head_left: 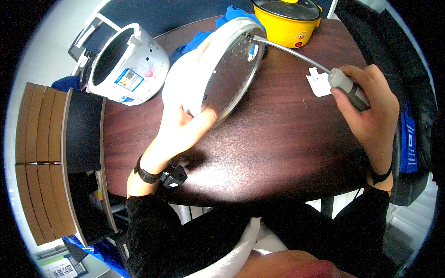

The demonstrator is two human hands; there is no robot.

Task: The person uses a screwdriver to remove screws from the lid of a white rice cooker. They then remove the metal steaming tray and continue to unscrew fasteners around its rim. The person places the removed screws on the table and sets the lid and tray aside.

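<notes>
My left hand (187, 127) grips the lower edge of a white rice cooker lid (232, 76), thumb on its metal inner face. The lid is tilted up on edge, that inner face turned to the right. My right hand (371, 99) is closed around the grey and black handle of a screwdriver (301, 56). The long shaft reaches left, and its tip meets the inner face near the lid's upper rim; what it touches there is too small to make out. Beneath the shaft's handle end, a small white plastic piece (319, 83) lies on the table.
The white rice cooker body (150, 69) stands open at the far left of the dark wooden table (278, 153). A yellow electric pot (282, 23) with a glass lid is at the back, beside a blue cloth (194, 42). Brown cartons (39, 125) are stacked left of the table.
</notes>
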